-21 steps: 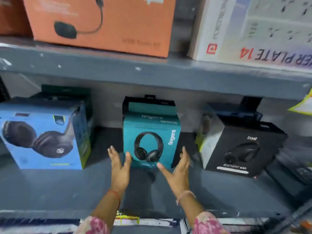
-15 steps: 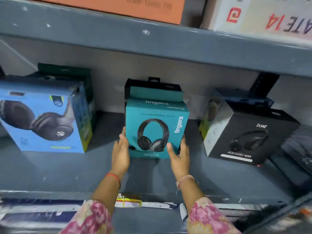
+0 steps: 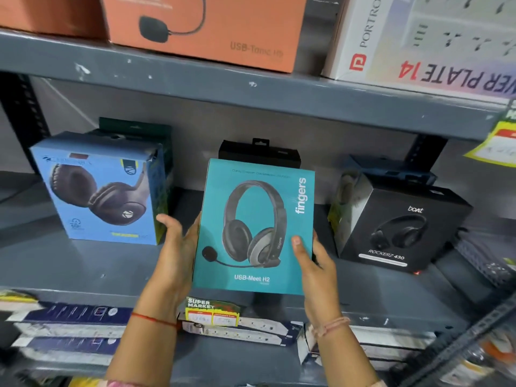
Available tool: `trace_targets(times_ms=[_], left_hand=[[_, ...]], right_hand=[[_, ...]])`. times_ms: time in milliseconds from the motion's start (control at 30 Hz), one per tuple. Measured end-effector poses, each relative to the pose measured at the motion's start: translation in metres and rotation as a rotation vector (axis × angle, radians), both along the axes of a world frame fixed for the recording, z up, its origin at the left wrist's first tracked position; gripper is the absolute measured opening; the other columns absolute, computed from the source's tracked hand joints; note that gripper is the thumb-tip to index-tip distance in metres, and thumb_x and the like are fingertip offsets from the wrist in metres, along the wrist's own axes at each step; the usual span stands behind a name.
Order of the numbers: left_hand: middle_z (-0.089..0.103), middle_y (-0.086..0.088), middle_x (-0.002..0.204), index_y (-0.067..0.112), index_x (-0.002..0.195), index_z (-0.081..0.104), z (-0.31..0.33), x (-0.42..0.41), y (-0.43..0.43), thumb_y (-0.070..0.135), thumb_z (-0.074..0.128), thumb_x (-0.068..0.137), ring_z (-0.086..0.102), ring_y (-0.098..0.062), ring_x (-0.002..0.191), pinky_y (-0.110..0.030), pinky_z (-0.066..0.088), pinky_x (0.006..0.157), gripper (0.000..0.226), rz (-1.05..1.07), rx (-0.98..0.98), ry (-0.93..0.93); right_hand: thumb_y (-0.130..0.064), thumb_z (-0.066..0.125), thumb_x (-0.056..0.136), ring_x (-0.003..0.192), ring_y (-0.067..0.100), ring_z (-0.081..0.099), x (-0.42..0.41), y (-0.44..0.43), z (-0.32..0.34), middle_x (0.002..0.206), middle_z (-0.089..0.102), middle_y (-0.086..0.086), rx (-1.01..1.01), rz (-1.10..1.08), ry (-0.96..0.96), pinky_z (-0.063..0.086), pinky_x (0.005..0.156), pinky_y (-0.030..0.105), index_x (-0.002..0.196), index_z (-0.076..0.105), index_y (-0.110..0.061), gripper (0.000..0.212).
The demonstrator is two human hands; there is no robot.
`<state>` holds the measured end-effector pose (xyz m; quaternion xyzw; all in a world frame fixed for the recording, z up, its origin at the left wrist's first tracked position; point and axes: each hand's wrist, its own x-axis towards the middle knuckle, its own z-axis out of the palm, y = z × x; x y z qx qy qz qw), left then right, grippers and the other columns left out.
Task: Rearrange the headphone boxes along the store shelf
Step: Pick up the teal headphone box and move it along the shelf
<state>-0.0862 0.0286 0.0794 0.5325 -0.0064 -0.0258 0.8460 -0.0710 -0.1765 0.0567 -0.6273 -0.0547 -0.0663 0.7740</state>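
Observation:
A teal headphone box (image 3: 251,202) marked "fingers USB-Meet H2" is held up over the front of the grey shelf (image 3: 92,263), face toward me. My left hand (image 3: 176,247) presses its left side and my right hand (image 3: 315,263) grips its right edge, thumb on the front. A black box (image 3: 259,152) stands behind it on the shelf. A blue headphone box (image 3: 103,191) stands at the left, with a dark green box (image 3: 134,127) behind it. A black boat Rockerz box (image 3: 399,230) stands at the right.
The upper shelf (image 3: 251,93) hangs low above, carrying an orange headset box (image 3: 209,26) and a white Portronics box (image 3: 418,37). A yellow price tag (image 3: 212,314) is stuck on the shelf lip. Flat packages (image 3: 69,325) lie on the shelf below. A wire basket (image 3: 485,263) sits far right.
Both hands closed on the sides of the teal box, then lifted it off the shelf and drew it toward me; it now looks larger and nearer.

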Motion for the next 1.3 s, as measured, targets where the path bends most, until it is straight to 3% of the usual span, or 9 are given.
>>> trace_targets(times_ms=[133,200,367,500,633,800,933,1167,1300], left_hand=[[0.074,0.008,0.102,0.043,0.111,0.058,-0.010,-0.017,-0.002,0.052,0.049,0.078,0.067,-0.019,0.095,-0.027,0.057,0.064,0.036,0.094,0.191,-0.012],[0.074,0.013,0.100,0.048,0.111,0.055,-0.017,-0.029,0.004,0.036,0.066,0.063,0.069,-0.015,0.092,-0.021,0.056,0.064,0.050,0.190,0.252,-0.073],[0.075,0.009,0.097,0.030,0.113,0.058,-0.037,-0.069,0.058,0.011,0.074,0.060,0.070,-0.011,0.087,-0.019,0.055,0.065,0.058,0.449,0.270,-0.138],[0.062,-0.011,0.114,0.036,0.106,0.058,-0.062,-0.109,0.140,-0.004,0.065,0.073,0.065,-0.013,0.094,-0.027,0.055,0.077,0.053,0.725,0.360,-0.085],[0.054,-0.019,0.127,0.027,0.115,0.051,-0.079,-0.131,0.236,-0.005,0.061,0.077,0.062,-0.012,0.096,-0.031,0.054,0.085,0.050,0.916,0.433,-0.037],[0.057,-0.012,0.127,0.034,0.129,0.041,-0.099,-0.120,0.330,0.001,0.065,0.077,0.057,-0.028,0.112,-0.052,0.042,0.101,0.066,1.029,0.534,0.073],[0.063,0.015,0.105,0.045,0.119,0.045,-0.113,-0.101,0.359,0.005,0.078,0.064,0.059,0.007,0.090,-0.028,0.044,0.094,0.076,1.075,0.676,0.164],[0.063,-0.006,0.117,0.014,0.122,0.046,-0.128,-0.077,0.371,0.014,0.075,0.071,0.056,-0.015,0.103,-0.025,0.042,0.090,0.059,1.123,0.719,0.203],[0.058,-0.011,0.128,0.013,0.127,0.041,-0.124,-0.079,0.364,0.016,0.074,0.072,0.055,-0.021,0.112,-0.030,0.040,0.096,0.065,1.127,0.767,0.225]], right_hand=[[-0.039,0.060,0.078,0.102,0.012,0.065,-0.009,0.005,-0.002,0.113,0.069,-0.012,-0.043,-0.006,-0.037,0.057,0.074,0.028,0.116,0.058,-0.036,0.039],[-0.040,0.060,0.077,0.120,0.015,0.053,-0.015,0.014,-0.009,0.131,0.057,-0.005,-0.104,-0.054,-0.115,0.051,0.093,0.039,0.114,0.059,-0.037,0.037],[-0.069,0.058,0.068,0.099,-0.014,0.047,-0.028,0.080,-0.031,0.112,0.038,-0.013,-0.197,-0.047,-0.254,0.043,0.084,0.004,0.121,0.051,-0.036,0.062],[-0.048,0.062,0.071,0.103,-0.013,0.041,-0.039,0.164,-0.050,0.111,0.034,-0.012,-0.331,0.187,-0.314,0.036,0.087,0.003,0.132,0.044,-0.022,0.069],[-0.031,0.061,0.080,0.114,-0.012,0.034,-0.039,0.268,-0.057,0.121,0.030,-0.025,-0.478,0.399,-0.366,0.025,0.096,0.002,0.138,0.024,-0.035,0.069],[-0.022,0.055,0.089,0.129,0.017,0.041,-0.024,0.367,-0.075,0.143,0.042,-0.002,-0.599,0.508,-0.307,0.037,0.105,0.028,0.137,0.010,-0.040,0.068],[-0.028,0.053,0.090,0.109,0.033,0.057,-0.009,0.418,-0.089,0.119,0.062,0.015,-0.737,0.276,-0.209,0.049,0.081,0.040,0.141,0.027,-0.027,0.057],[-0.036,0.048,0.091,0.109,0.035,0.047,0.011,0.450,-0.093,0.103,0.068,0.018,-1.011,0.112,-0.205,0.045,0.073,0.041,0.105,0.054,-0.007,0.033],[-0.035,0.048,0.091,0.115,0.034,0.043,0.005,0.443,-0.087,0.107,0.066,0.019,-1.042,0.195,-0.141,0.043,0.082,0.040,0.115,0.050,-0.008,0.037]])
